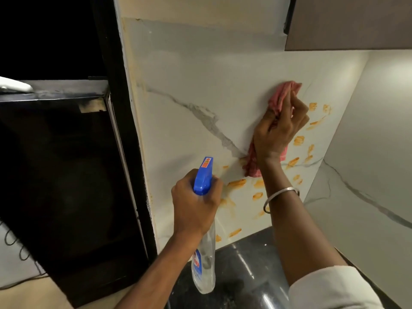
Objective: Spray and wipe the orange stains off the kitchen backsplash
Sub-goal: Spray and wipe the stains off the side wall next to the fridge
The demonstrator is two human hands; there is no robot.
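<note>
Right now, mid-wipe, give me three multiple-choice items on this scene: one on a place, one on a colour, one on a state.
1. Where is the pink cloth?
A. Lying on the counter
B. Held against the backsplash by the right hand
C. Hanging from the cabinet

2. What colour is the trigger head of the spray bottle that the left hand grips?
A. Blue
B. Green
C. White

3. What state are the orange stains in?
A. All wiped off
B. Many on the wall, below and right of the cloth
C. Hidden under foam

Answers:
1 B: the fingers curl round the cloth against the marble wall.
2 A: the head above the fist is bright blue, over a clear body.
3 B: orange smears dot the wall down to the counter edge.
</note>
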